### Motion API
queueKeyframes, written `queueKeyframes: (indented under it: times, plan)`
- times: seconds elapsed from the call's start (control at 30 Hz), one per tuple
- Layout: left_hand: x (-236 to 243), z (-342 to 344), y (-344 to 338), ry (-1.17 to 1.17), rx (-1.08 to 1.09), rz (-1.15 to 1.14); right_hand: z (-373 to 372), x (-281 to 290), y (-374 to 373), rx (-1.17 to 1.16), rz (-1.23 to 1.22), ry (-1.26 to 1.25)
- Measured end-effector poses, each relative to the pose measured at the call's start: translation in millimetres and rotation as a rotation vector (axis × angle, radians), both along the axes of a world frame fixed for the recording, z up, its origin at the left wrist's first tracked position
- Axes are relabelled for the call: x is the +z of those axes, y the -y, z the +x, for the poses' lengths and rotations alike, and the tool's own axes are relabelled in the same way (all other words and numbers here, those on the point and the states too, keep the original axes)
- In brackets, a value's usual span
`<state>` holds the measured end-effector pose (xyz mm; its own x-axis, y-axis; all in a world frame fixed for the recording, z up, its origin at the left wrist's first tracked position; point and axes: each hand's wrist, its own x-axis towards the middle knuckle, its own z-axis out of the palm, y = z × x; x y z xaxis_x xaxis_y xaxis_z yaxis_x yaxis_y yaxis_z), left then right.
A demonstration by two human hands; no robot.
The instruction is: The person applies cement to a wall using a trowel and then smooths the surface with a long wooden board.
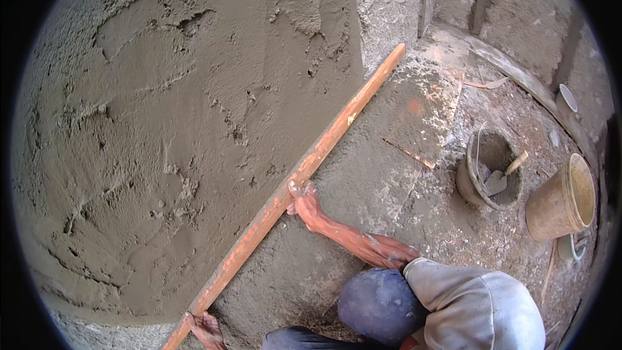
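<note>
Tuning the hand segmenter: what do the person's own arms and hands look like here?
No gloves; both flecked with grey mortar. Right hand: bare forearm, light grey sleeve pushed up near the elbow. Left hand: cut by the frame edge, no sleeve visible.

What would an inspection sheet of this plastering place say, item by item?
Surface: wall covered with rough wet plaster, uneven, with gouges.
Job's things: long orange board laid slanting against the plaster.
Clutter: grey bucket with a trowel in it; tan bucket beside it; flat slab on the floor.
Grippers: left hand grips the board's lower end; right hand holds its middle.
Cables: nothing seen.
Surroundings: dirty concrete floor; block wall behind.
</note>
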<state>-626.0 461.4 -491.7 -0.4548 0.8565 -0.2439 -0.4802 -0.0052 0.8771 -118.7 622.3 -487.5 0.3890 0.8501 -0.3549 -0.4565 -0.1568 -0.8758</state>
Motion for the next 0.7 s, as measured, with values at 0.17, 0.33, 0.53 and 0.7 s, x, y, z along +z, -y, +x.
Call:
queueKeyframes:
  times: [0.17,0.33,0.53,0.7]
  plan:
    - [85.4,129.7,-28.2,0.049,-0.092,0.06,75.9,90.2,-32.6,-0.214,0.048,0.123]
    - [148.2,264.6,-76.6,0.219,-0.067,0.056,213.6,189.9,-82.2,-0.342,0.149,0.252]
    - [222.0,416.7,-125.7,0.339,-0.149,0.076,397.2,308.1,-149.3,-0.43,0.333,0.338]
    - [218.1,434.0,-134.9,0.342,-0.161,0.101,394.1,329.8,-146.7,-0.37,0.357,0.349]
